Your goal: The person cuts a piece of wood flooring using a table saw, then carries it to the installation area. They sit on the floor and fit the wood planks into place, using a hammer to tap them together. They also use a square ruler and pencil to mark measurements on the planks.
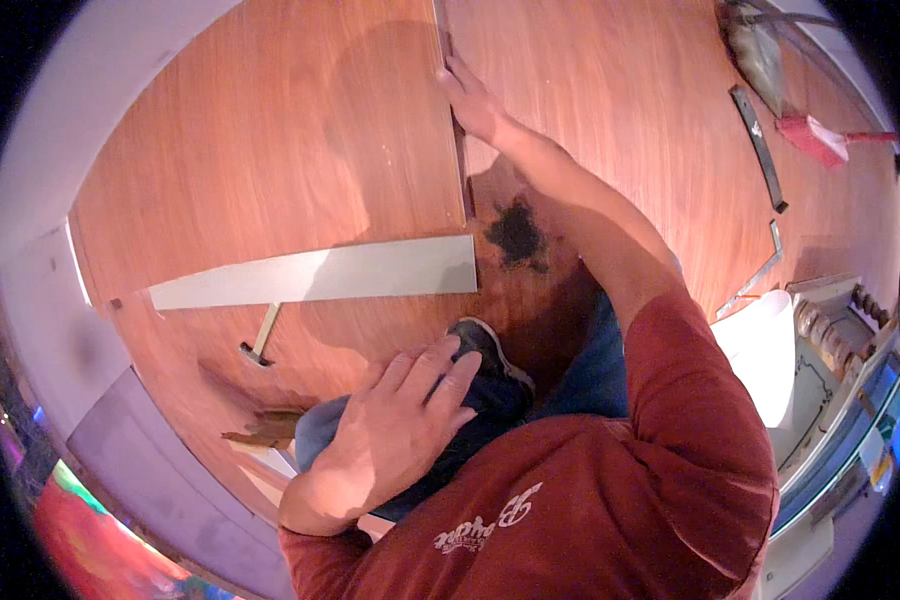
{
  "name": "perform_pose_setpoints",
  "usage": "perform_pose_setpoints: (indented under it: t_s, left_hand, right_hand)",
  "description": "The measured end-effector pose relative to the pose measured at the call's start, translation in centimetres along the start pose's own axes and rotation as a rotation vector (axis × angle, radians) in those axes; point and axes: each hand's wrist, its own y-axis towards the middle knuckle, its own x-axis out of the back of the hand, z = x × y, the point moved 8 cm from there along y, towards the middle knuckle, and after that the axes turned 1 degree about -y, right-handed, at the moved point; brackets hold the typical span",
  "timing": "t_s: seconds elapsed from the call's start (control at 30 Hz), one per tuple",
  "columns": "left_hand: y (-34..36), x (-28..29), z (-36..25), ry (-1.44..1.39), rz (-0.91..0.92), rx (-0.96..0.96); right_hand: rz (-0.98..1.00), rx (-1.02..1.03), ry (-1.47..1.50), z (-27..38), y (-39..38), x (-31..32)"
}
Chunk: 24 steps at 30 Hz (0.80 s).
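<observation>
My left hand (398, 415) hovers over or rests on my bent left leg, just behind my shoe (492, 355), with its fingers apart and nothing in it. My right arm reaches far forward. At its end my right hand (473, 105) touches the long edge of a wood-grain panel (270, 130), its fingers stretched out along the seam. The panel lies on a reddish wood-look floor (600, 60). Along the panel's near end runs a pale flat strip (370, 268). A hammer (262, 340) with a light handle lies close to the strip, on my left.
A dark patch (517, 234) marks the floor below my right forearm. At right lie a black bar (760, 150), a bent metal bar (758, 270), a red brush or dustpan (815, 140), a white sheet (765, 350) and an open case (820, 400). A wall (80, 130) borders the left.
</observation>
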Motion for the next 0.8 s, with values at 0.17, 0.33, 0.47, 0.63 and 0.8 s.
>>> perform_pose_setpoints:
  t_s: [0.17, 0.33, 0.47, 0.63, 0.8]
  left_hand:
    - [-1.5, -0.4, -1.4, -0.014, -0.042, 0.011]
    - [-3.7, -0.8, -3.6, 0.013, -0.092, 0.020]
    - [-5.8, -1.2, -6.0, 0.032, -0.144, 0.021]
    - [-8.3, -2.6, -9.1, 0.030, -0.167, 0.036]
    - [-9.9, -5.6, -11.1, -0.016, -0.136, 0.099]
  right_hand:
    - [0.146, 0.128, 0.032, -2.9, -12.2, 0.1]
    - [0.273, 0.155, -0.258, -0.3, -19.7, -1.0]
    - [0.272, 0.030, -0.316, 0.4, -19.3, -1.7]
    - [0.321, -0.011, -0.397, 0.2, -18.8, -1.8]
    - [0.270, 0.112, -0.443, 0.3, -19.0, -2.0]
